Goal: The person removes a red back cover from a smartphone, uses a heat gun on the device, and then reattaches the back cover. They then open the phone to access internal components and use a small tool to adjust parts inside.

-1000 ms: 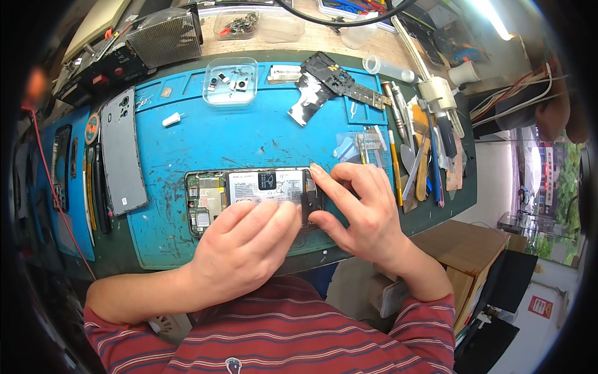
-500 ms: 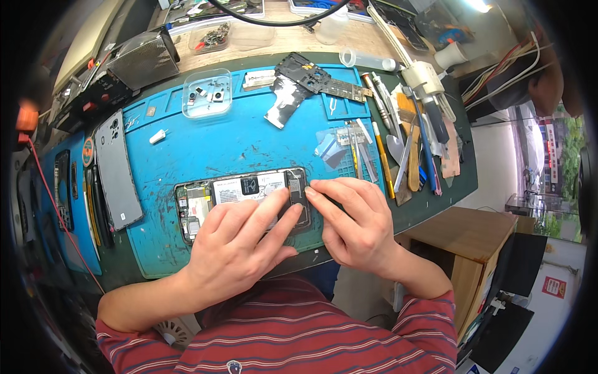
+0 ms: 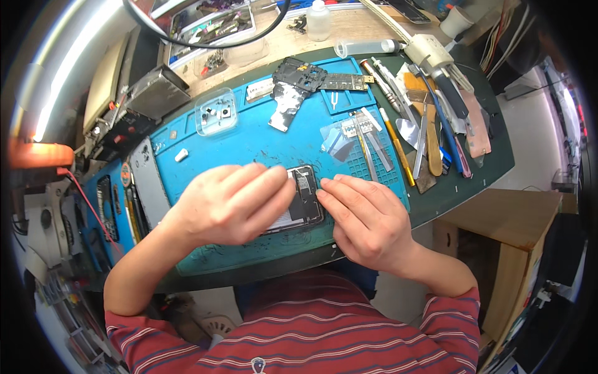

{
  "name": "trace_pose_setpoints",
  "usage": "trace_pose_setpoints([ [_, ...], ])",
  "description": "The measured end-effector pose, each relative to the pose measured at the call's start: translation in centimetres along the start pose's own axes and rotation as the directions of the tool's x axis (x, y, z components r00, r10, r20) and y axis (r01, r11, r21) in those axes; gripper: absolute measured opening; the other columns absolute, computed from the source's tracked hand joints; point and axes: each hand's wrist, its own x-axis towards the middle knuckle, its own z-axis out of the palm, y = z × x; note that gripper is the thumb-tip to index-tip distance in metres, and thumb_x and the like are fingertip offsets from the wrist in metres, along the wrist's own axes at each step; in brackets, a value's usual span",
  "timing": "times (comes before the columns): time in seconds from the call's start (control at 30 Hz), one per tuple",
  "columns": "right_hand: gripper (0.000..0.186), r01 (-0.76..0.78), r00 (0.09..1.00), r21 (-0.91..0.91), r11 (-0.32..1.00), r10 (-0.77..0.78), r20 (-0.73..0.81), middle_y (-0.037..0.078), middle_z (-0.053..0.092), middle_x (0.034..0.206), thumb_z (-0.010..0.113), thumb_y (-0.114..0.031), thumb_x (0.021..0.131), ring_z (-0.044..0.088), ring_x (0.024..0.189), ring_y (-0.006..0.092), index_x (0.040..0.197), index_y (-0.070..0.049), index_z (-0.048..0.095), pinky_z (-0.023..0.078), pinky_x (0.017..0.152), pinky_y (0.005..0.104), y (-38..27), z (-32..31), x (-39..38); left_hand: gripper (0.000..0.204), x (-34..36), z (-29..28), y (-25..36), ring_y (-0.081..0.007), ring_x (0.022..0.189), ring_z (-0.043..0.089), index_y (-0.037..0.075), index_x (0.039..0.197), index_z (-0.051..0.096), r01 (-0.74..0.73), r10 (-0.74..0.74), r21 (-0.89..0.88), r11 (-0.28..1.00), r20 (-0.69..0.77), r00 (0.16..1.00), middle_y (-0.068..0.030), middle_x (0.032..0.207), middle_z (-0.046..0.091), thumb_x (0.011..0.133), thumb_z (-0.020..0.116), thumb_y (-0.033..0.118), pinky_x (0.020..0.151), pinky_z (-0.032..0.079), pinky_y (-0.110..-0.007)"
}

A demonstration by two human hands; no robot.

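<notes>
An opened smartphone (image 3: 305,198) lies on the blue work mat (image 3: 243,146), its inside facing up. Its white battery (image 3: 281,220) shows only in part, since my left hand (image 3: 230,202) covers most of the phone's left side. The fingers of that hand are drawn together over the phone; whatever they pinch, if anything, is hidden. My right hand (image 3: 370,218) is at the phone's right edge, fingers bent and close together with the tips against the frame. Its thumb is mostly hidden.
Beyond the phone are a bare metal phone frame (image 3: 288,106) and a clear box (image 3: 217,112) of small parts. Tweezers (image 3: 364,146), brushes and a spatula (image 3: 433,140) lie to the right. A grey phone back cover (image 3: 149,177) rests at the left.
My left hand has lifted a little, its spread fingers now closed together. The right hand stays by the phone's edge. The view has shifted and tilted.
</notes>
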Motion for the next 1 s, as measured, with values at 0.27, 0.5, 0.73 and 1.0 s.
trace_pose_setpoints([
  [0.27,0.035,-0.012,0.998,0.0,1.0,0.012,-0.063,0.014,0.072,0.12,0.068,-0.01,0.082,0.068,0.114,0.0283,0.114,0.003,0.074,0.056,0.095,0.0398,0.1,0.2,-0.5,0.021,1.0,1.4,-1.6,-0.0189,0.077,0.07,-0.001,0.1,0.074,-0.27,0.272,0.079,0.96,-0.022,0.962,-0.0121,0.1,0.072,0.082,0.072,0.009,0.067,0.058,-0.028],
  [0.5,0.034,0.004,0.994,0.009,1.0,-0.003,-0.11,0.016,0.072,0.118,0.065,-0.013,0.084,0.067,0.114,0.0291,0.112,0.005,0.073,0.056,0.095,0.0399,0.2,0.5,-0.8,0.019,1.6,1.3,-2.3,-0.0185,0.078,0.071,-0.001,0.098,0.075,-0.376,0.375,0.094,0.922,0.036,0.926,-0.0121,0.1,0.073,0.082,0.071,0.009,0.069,0.059,-0.028],
  [0.73,0.035,0.01,0.994,0.002,1.0,-0.01,-0.113,0.015,0.071,0.117,0.064,-0.014,0.086,0.065,0.115,0.0279,0.113,0.007,0.073,0.055,0.093,0.0378,0.2,0.4,-0.8,0.021,1.9,1.3,-2.4,-0.0184,0.078,0.07,-0.002,0.098,0.076,-0.435,0.432,0.13,0.891,0.047,0.9,-0.0126,0.102,0.074,0.081,0.07,0.008,0.069,0.059,-0.028],
  [1.0,0.039,0.011,0.997,-0.019,1.0,-0.012,-0.075,0.015,0.069,0.121,0.063,-0.015,0.087,0.063,0.116,0.0273,0.117,0.008,0.071,0.053,0.094,0.0367,0.2,0.3,-0.7,0.025,2.3,1.6,-2.9,-0.0124,0.073,0.064,-0.002,0.105,0.078,-0.539,0.536,0.213,0.815,0.076,0.841,-0.0124,0.107,0.072,0.083,0.068,0.006,0.063,0.052,-0.023],
])
